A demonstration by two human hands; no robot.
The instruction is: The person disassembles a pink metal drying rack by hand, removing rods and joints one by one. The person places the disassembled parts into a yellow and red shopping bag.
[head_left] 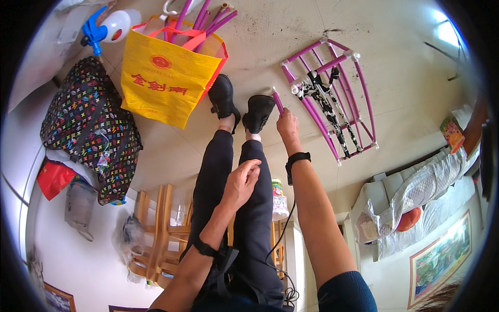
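My right hand [288, 125] is closed around a short purple tube [277, 102] with a white end, held just right of my black shoe [258, 113]. My left hand [241, 184] hovers over my dark-trousered legs, its fingers loosely bent and nothing visible in them. To the right of the held tube, a frame of purple tubes [312, 115] with white joints rests on the floor. A black-and-white patterned cloth or strap [326, 106] lies across it. More purple tubes [201, 21] stick out of a yellow bag [165, 78] at the upper left.
A dark bundle with a colourful pattern [93, 130] and a blue-topped spray bottle [115, 27] stand at the left. Wooden chairs [158, 234] are near my legs. A covered sofa [416, 192] is at the right. A black cable [280, 236] hangs beside my right arm. Dark crumbs are scattered on the floor.
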